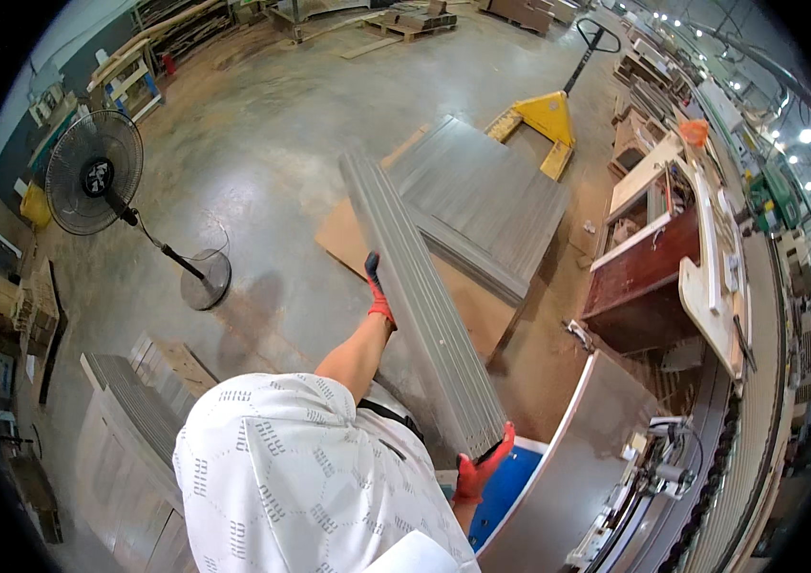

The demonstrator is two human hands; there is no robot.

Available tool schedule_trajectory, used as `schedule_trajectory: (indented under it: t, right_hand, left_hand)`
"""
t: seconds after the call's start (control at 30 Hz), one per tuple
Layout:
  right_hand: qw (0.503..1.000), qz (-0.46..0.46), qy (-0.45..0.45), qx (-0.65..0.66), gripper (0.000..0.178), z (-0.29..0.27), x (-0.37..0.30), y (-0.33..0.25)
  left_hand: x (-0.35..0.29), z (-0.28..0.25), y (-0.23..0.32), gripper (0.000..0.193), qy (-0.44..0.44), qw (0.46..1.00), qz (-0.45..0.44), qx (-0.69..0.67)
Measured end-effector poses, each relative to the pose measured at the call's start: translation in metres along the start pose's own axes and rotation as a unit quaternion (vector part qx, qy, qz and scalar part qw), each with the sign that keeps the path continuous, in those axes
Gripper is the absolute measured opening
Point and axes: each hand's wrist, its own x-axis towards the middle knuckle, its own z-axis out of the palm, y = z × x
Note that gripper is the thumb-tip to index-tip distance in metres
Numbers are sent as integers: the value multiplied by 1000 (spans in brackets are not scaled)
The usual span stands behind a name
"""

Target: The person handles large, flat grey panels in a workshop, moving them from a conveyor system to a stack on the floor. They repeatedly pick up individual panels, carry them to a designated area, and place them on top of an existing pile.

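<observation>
A bundle of long, narrow grey boards [424, 315], stacked face to face, slants across in front of my body. My left hand [379, 288], in a red and black glove, grips its left side about midway along. At the near end, my right hand [482, 468], gloved alike, holds the bundle's corner; some of its fingers are hidden by the boards. Beyond the bundle lies a pile of wide grey panels [482, 191] on a brown sheet [463, 296]. The far end of the bundle overlaps the pile's left edge in this view.
A yellow pallet jack [547, 116] stands behind the pile. To the left is a black floor fan [95, 177] on a round base. More grey boards [128, 392] are stacked at the lower left. A machine with a conveyor [653, 477] runs along the right, beside a dark red cabinet [644, 286].
</observation>
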Motion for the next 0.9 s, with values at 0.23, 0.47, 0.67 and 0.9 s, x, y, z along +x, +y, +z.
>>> schedule_trajectory:
  t: [0.23,0.47,0.67,0.9]
  right_hand:
    - [982,-126,-90,-107,141,90,122,-46]
    - [975,-130,-138,-118,142,167,205,-68]
    - [972,-102,-187,-103,145,205,268,-50]
    - [971,-120,-208,-25,140,234,356,-4]
  left_hand:
    - [92,-32,97,81,35,997,36,-51]
    - [172,-41,161,81,77,993,67,-54]
    - [225,-50,186,81,116,987,107,-29]
    - [279,-52,201,81,163,967,196,4]
